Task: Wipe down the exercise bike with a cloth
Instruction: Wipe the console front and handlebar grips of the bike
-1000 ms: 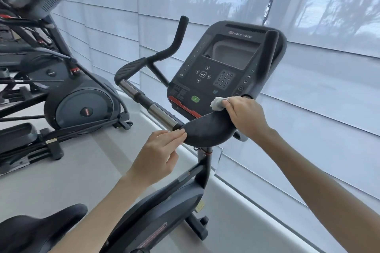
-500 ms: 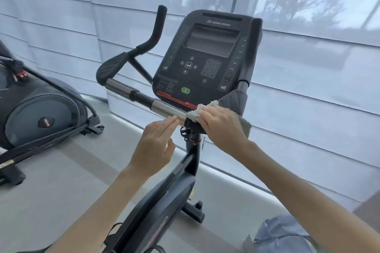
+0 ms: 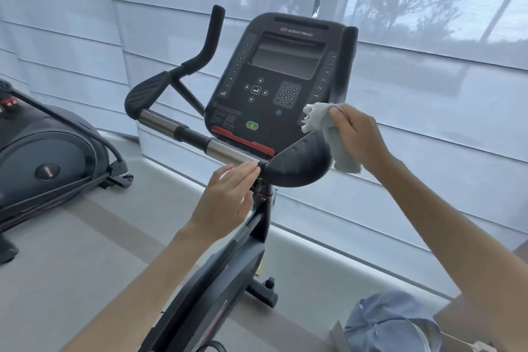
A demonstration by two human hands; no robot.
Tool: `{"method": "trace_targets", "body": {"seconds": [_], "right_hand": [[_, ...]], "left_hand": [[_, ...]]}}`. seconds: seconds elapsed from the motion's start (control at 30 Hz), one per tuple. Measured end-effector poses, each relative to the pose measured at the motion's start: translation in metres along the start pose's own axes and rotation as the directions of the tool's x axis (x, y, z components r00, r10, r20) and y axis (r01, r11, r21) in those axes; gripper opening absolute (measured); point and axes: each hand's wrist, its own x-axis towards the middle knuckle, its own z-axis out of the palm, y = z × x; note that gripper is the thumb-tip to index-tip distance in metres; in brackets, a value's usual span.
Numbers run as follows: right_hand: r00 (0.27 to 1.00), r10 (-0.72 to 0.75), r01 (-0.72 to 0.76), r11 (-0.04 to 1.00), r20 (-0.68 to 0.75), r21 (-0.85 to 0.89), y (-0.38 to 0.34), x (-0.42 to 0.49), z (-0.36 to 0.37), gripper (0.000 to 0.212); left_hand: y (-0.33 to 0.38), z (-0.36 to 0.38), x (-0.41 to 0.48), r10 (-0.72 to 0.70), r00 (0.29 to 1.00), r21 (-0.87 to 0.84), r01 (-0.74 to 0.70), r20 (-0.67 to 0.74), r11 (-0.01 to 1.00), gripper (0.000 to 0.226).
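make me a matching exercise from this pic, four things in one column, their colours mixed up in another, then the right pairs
Things:
1. cloth
2. oval button
3. strip under that button
4. cap

Colours:
a. red
b. blue
c. white
d. green

Pairs: 1-c, 2-d, 3-a, 4-b

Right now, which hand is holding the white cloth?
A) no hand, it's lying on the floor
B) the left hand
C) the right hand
C: the right hand grips the white cloth beside the console, while the left hand only touches the handlebar with straight fingers.
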Motion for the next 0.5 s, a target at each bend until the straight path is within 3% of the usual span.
{"method": "trace_targets", "body": {"seconds": [0.1, 0.2, 0.37, 0.5], "right_hand": [[0.976, 0.06, -0.063, 0.998, 0.209, 0.009, 0.013, 0.017, 0.015, 0.022], [0.927, -0.088, 0.193, 0.946, 0.364, -0.261, 0.015, 0.017, 0.031, 0.024], [0.895, -0.215, 0.369, 0.85, 0.391, -0.376, -0.006, -0.016, 0.054, 0.031], [0.86, -0.375, 0.479, 0.827, 0.346, -0.293, -0.019, -0.046, 0.054, 0.026]], "left_hand": [[0.0, 0.001, 0.0, 0.002, 1.0, 0.021, -0.002, 0.009, 1.0, 0.042], [0.0, 0.0, 0.0, 0.003, 1.0, 0.037, -0.004, 0.028, 0.999, 0.043], [0.001, 0.0, -0.001, -0.013, 0.999, 0.035, 0.011, 0.047, 0.999, 0.045], [0.003, 0.0, -0.004, -0.033, 0.999, -0.003, 0.033, 0.026, 0.999, 0.048]]}}
